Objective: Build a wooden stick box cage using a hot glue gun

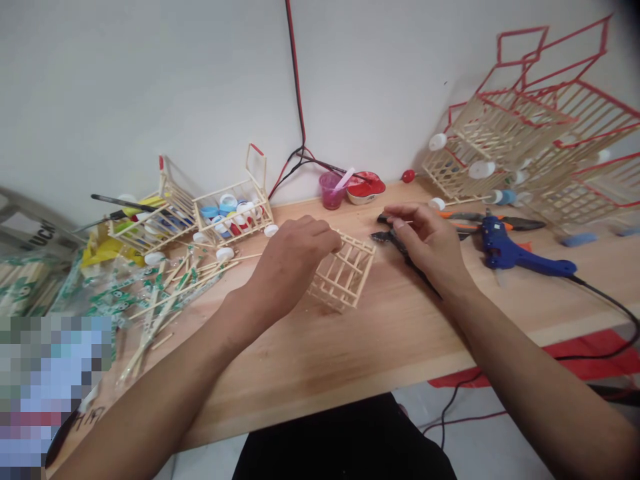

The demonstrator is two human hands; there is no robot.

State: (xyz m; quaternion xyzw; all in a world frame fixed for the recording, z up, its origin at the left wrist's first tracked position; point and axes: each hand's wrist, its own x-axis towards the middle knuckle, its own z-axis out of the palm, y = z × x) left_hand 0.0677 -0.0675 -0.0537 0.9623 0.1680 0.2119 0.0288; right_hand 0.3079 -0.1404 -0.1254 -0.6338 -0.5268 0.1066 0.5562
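Observation:
My left hand point(303, 260) is closed on the upper left edge of a small basket frame point(347, 270) made of thin wooden sticks, which is tilted over the table. To its right, my right hand point(427, 237) has thumb and fingertips pinched together. A thin pale bit shows at those fingertips, too small to name. Below the right hand lies a dark pair of pliers point(400, 248), its tip pointing left towards the frame. Pliers with orange and black handles point(457, 216) lie behind the right hand, partly hidden by it.
A blue hot glue gun point(525, 260) with a black cord lies at right. Stick carts with red edges point(530, 127) are stacked behind it. Two small carts point(235, 217) with bottle caps stand left, near loose sticks point(170, 293). A purple cup point(331, 191) and red paint dish point(366, 189) stand by the wall.

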